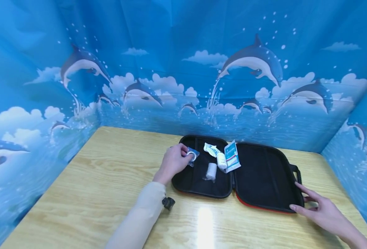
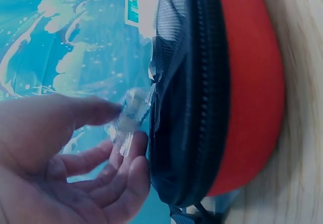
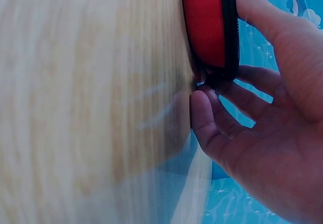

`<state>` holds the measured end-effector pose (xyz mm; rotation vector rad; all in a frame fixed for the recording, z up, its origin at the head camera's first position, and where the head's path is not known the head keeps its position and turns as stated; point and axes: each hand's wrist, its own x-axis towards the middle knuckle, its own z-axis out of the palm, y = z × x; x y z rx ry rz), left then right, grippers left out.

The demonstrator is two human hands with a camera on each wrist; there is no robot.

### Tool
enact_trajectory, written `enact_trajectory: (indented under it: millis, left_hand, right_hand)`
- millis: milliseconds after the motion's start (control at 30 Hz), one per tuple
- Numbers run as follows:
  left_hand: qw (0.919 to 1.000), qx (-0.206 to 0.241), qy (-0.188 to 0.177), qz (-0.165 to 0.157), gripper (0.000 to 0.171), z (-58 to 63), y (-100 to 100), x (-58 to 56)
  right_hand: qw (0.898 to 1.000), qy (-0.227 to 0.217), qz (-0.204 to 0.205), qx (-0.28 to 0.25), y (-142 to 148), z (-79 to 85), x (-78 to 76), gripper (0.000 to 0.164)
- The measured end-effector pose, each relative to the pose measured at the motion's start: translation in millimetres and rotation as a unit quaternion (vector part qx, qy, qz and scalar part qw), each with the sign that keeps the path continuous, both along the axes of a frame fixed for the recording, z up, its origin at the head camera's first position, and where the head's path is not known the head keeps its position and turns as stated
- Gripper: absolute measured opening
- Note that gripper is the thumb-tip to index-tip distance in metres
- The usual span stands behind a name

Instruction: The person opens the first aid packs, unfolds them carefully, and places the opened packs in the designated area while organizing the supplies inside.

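Observation:
A black-lined zip case (image 1: 255, 173) with a red shell (image 2: 252, 93) lies spread open on the table. Over its left half, my left hand (image 1: 175, 159) pinches a white roll in a clear plastic wrapper (image 2: 132, 110) between thumb and fingers; blue shows on the wrapper in the head view. My right hand (image 1: 322, 211) holds the front right corner of the case's right half, thumb on the rim and fingers around the side by the carry handle (image 1: 296, 173). In the right wrist view, that hand's lower fingertips (image 3: 201, 108) are right at the table surface.
In the left half lie a plastic-wrapped white roll (image 1: 211, 171), a small white bottle (image 1: 221, 160) and a white packet (image 1: 211, 149). A teal and white packet (image 1: 231, 155) leans across the hinge. A dolphin-print curtain (image 1: 183, 69) borders the wooden table (image 1: 118, 166).

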<state>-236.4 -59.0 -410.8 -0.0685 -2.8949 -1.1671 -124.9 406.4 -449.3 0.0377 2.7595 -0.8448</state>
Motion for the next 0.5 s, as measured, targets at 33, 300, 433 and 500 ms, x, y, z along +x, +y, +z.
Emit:
enact_trajectory:
  millis: [33,300,433,500]
  left_hand:
    - [0.9999,-0.008,0.0,0.01,0.025,-0.9,-0.2,-0.2]
    - [0.9966,-0.068,0.024,0.04,0.03,-5.3,0.7,0.4]
    - [0.9929,-0.108,0.037,0.035,0.035,-5.3,3.5,3.1]
    - [0.9911,-0.122,0.043,0.033,0.034,-5.5,4.7,4.5]
  right_hand:
    - [1.0,0.001,0.0,0.0,0.2,-0.4,-0.1,0.089]
    - [1.0,0.004,0.001,0.003,1.1,-0.7,-0.6,0.089]
    - [1.0,-0.001,0.002,0.002,0.5,-0.4,-0.9,0.089]
    - [1.0,-0.005,0.0,0.002,0.3,-0.1,-1.0,0.089]
